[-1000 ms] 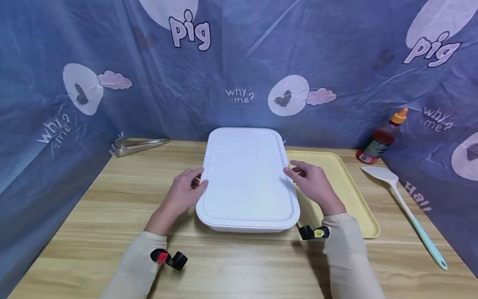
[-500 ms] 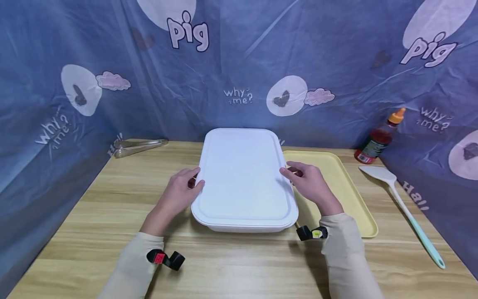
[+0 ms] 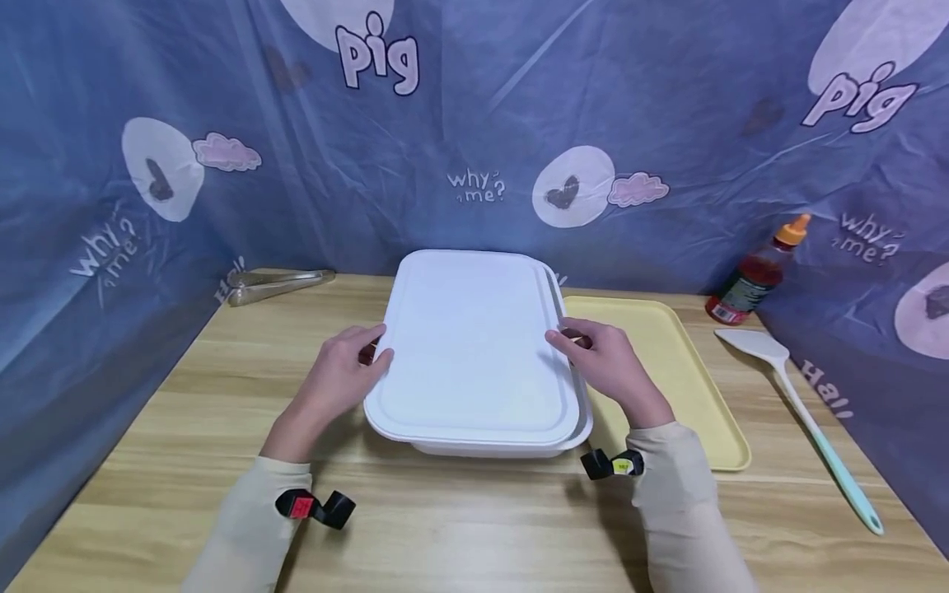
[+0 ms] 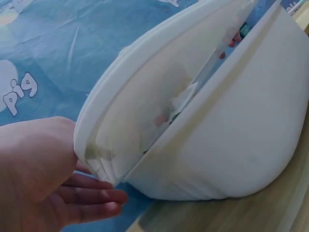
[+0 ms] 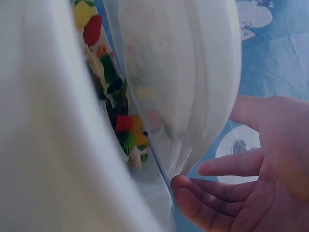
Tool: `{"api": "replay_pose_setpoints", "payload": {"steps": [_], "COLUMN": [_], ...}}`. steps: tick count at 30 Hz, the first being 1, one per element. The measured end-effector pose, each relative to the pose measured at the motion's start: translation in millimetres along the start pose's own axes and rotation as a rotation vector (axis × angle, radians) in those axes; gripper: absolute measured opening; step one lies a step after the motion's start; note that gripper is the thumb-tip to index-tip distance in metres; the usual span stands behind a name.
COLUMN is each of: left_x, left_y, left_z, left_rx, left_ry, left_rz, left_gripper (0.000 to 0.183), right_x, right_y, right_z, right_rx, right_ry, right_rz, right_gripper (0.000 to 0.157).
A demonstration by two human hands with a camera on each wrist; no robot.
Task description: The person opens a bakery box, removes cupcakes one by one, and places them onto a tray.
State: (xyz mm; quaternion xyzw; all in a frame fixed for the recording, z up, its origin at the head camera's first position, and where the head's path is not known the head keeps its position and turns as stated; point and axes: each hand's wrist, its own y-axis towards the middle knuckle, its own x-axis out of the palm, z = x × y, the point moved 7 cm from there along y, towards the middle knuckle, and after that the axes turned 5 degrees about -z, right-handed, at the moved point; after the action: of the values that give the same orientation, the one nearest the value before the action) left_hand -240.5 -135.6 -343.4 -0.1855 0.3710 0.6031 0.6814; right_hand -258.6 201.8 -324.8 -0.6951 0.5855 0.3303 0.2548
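Note:
A white rectangular lid [image 3: 474, 346] is raised over a deep white container [image 4: 241, 125], shifted left so the container's right rim shows. My left hand [image 3: 343, 369] pinches the lid's left edge, thumb on top and fingers beneath. On the opposite edge my right hand [image 3: 614, 366] holds it the same way. Through the gap, the right wrist view shows colourful pieces [image 5: 124, 123] in red, yellow and green inside the container. The left wrist view shows the lid apart from the rim along the near side.
A pale yellow tray [image 3: 678, 371] lies right of the container, partly behind my right hand. Further right are a white turner with a mint handle [image 3: 838, 469] and a red sauce bottle [image 3: 752, 280]. Metal tongs [image 3: 278, 287] lie at the back left. Blue printed cloth [image 3: 474, 123] surrounds the table.
Both hands have lifted the lid off the container and moved it left, uncovering the right rim. The container, tray, turner, bottle and tongs stay in place.

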Motion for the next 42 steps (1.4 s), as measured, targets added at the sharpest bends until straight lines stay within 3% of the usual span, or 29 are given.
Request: {"api": "replay_pose_setpoints", "payload": {"steps": [6, 13, 18, 23, 31, 42], "left_x": [-18.1, -36.1, -52.4, -67.3, -86.2, -108.8], "left_y": [-10.0, -27.4, -42.6, -59.7, -85.1, -119.1], "left_z": [-6.1, -13.0, -19.9, -32.2, -55.2, -86.7], "left_rx": [0.001, -0.021, 0.0, 0.02, -0.016, 0.074], "left_ry": [-0.025, 0.01, 0.027, 0.071, 0.144, 0.179], "left_rz": [0.037, 0.029, 0.083, 0.151, 0.159, 0.276], "left_gripper": [0.043, 0.045, 0.044, 0.044, 0.046, 0.046], "right_x": [7.1, 18.3, 32.1, 48.1, 74.3, 113.9], "right_y": [3, 2, 1, 0, -2, -4], "right_z": [-16, -34, -52, -73, -103, -134], "right_rx": [-0.031, -0.05, -0.06, -0.096, -0.138, -0.146], "right_ry": [0.02, 0.021, 0.028, 0.043, 0.057, 0.068], "right_rz": [-0.026, -0.037, -0.046, -0.042, -0.029, -0.094], "right_gripper": [0.058, 0.053, 0.045, 0.046, 0.048, 0.041]}}
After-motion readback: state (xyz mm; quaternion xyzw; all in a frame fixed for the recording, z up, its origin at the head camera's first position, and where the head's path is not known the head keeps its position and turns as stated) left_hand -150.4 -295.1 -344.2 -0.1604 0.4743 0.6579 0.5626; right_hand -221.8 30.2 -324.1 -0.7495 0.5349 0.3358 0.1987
